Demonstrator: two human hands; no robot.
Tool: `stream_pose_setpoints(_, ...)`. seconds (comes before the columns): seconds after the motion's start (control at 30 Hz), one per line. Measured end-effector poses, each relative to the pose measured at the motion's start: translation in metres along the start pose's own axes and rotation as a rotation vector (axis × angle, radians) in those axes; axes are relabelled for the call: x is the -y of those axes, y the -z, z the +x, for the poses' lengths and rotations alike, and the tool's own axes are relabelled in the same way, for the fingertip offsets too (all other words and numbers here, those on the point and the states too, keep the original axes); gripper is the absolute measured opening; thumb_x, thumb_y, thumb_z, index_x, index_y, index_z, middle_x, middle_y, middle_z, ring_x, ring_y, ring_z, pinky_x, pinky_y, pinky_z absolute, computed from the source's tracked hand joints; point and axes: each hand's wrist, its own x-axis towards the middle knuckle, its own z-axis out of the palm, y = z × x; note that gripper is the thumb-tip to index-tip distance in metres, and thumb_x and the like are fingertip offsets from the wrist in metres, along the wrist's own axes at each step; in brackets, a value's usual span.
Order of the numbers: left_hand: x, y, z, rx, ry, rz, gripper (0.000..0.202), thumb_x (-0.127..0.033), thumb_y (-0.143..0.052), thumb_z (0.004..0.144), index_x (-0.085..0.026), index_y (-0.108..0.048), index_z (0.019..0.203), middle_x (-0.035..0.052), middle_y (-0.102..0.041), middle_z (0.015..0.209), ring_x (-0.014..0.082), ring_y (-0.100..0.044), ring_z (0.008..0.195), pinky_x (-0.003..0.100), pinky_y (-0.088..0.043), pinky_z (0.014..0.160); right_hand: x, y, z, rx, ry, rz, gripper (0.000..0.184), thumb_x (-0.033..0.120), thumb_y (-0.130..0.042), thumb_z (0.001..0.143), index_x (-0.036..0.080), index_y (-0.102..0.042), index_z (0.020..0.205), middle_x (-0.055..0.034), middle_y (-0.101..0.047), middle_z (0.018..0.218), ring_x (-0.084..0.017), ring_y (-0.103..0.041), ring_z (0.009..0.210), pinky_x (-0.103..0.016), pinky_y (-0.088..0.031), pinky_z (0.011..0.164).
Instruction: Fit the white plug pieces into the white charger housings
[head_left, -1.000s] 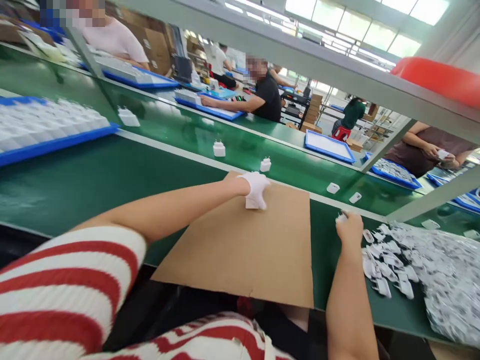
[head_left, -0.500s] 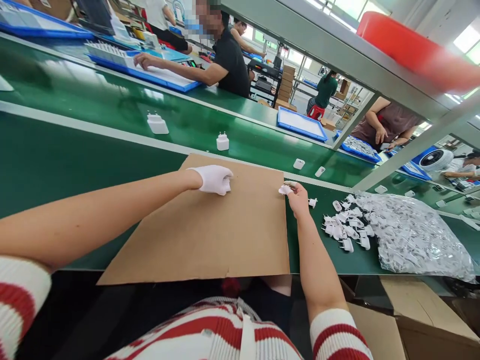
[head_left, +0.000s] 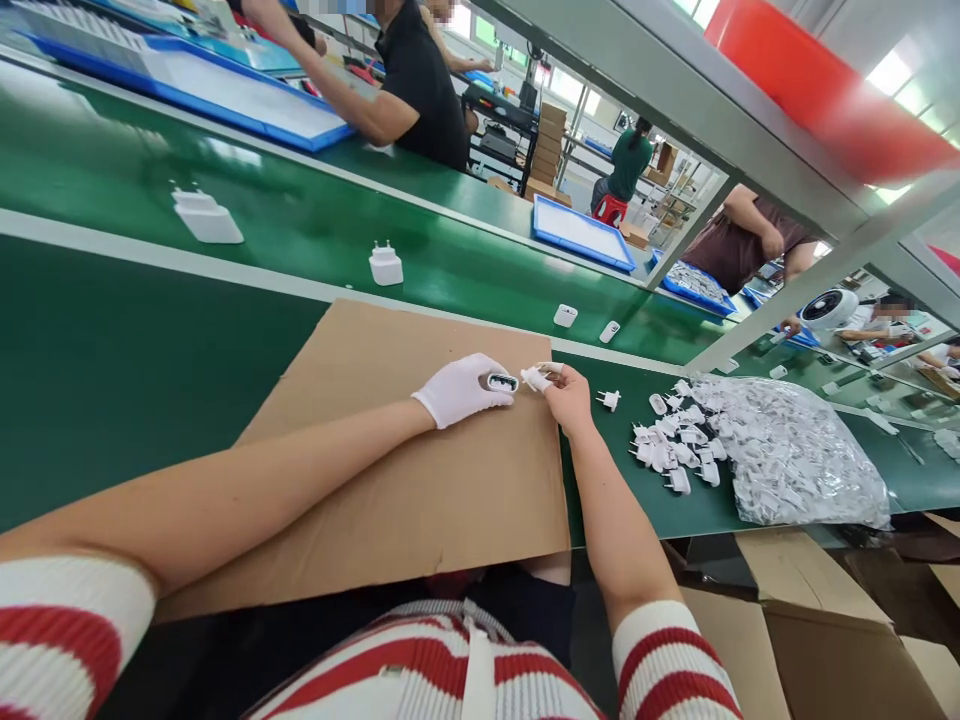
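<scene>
Above the cardboard sheet (head_left: pixel 420 490), my left hand (head_left: pixel 465 390) in a white glove grips a white charger housing (head_left: pixel 502 383), its open end with dark insides facing right. Just right of it, my right hand (head_left: pixel 566 395) pinches a small white plug cap (head_left: pixel 534 378) between fingertips that wear white finger covers. A narrow gap separates the cap from the housing. A loose plug piece (head_left: pixel 609 400) lies on the green bench right of my right hand. Farther right is a pile of white plug pieces (head_left: pixel 671 440).
A clear plastic bag (head_left: pixel 802 450) full of white pieces lies at the right. Chargers (head_left: pixel 386 265) are spaced along the green conveyor (head_left: pixel 465 290) beyond the sheet. A metal shelf frame (head_left: pixel 697 150) slants overhead at right. Co-workers and blue trays (head_left: pixel 581 235) are across the line.
My left hand has moved right and turned, bringing the housing's open end into view. My right hand has shifted slightly left with the plug cap. The chargers on the conveyor appear farther left.
</scene>
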Motion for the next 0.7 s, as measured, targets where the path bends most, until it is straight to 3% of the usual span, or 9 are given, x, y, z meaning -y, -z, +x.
stream_pose_setpoints(0.13,-0.007,0.002,-0.004,0.072,0.045,-0.013,0.039,-0.051,-0.080,0.073,-0.030,-0.081,0.106,-0.0015,-0.082,0.107,0.0251,-0.076,0.099,0.033,-0.059,0.097,0.010,-0.014,-0.008,-0.008,0.056,0.076,0.039,0.044,-0.088,0.072,0.021,-0.077,0.102,-0.0058,-0.081,0.104,-0.023,-0.075,0.099,-0.038,-0.062,0.095)
stream_pose_setpoints(0.3,-0.007,-0.003,-0.002,0.093,0.061,-0.084,0.038,-0.057,-0.080,0.073,-0.027,-0.078,0.095,-0.0014,-0.081,0.095,0.0251,-0.076,0.092,0.034,-0.059,0.093,0.018,-0.022,-0.021,0.084,0.336,-0.363,0.021,0.031,-0.068,0.090,0.028,-0.078,0.107,-0.0045,-0.079,0.110,-0.024,-0.070,0.107,-0.040,-0.058,0.101)
stream_pose_setpoints(0.37,-0.004,-0.005,-0.001,0.093,0.043,-0.125,0.039,-0.058,-0.080,0.072,-0.027,-0.077,0.094,-0.0011,-0.081,0.096,0.0248,-0.076,0.093,0.034,-0.058,0.096,0.019,-0.022,-0.022,0.123,0.429,-0.531,0.021,0.023,-0.061,0.091,0.027,-0.077,0.104,-0.0059,-0.077,0.107,-0.026,-0.068,0.110,-0.039,-0.056,0.100)
stream_pose_setpoints(0.5,-0.004,-0.005,-0.002,0.102,-0.036,-0.181,0.042,-0.055,-0.079,0.076,-0.029,-0.080,0.109,-0.0017,-0.082,0.108,0.0249,-0.075,0.101,0.033,-0.057,0.100,0.021,-0.020,-0.021,0.153,0.461,-0.769,0.020,0.013,-0.056,0.085,0.027,-0.069,0.088,-0.0059,-0.072,0.094,-0.027,-0.066,0.100,-0.036,-0.054,0.088)
stream_pose_setpoints(0.6,-0.008,-0.003,-0.007,0.105,-0.051,-0.056,0.042,-0.051,-0.074,0.084,-0.033,-0.079,0.122,-0.0010,-0.081,0.109,0.0263,-0.075,0.102,0.035,-0.057,0.099,0.024,-0.022,-0.022,0.144,0.461,-0.844,0.020,0.010,-0.054,0.082,0.027,-0.065,0.081,-0.0053,-0.070,0.091,-0.026,-0.066,0.094,-0.034,-0.052,0.082)
stream_pose_setpoints(0.7,-0.014,-0.001,-0.012,0.086,0.010,0.226,0.036,-0.054,-0.070,0.090,-0.034,-0.080,0.119,0.0032,-0.081,0.109,0.0317,-0.075,0.106,0.039,-0.056,0.097,0.024,-0.028,-0.026,0.125,0.409,-0.804,0.018,0.011,-0.056,0.083,0.027,-0.066,0.083,-0.0038,-0.073,0.095,-0.025,-0.068,0.094,-0.033,-0.052,0.082)
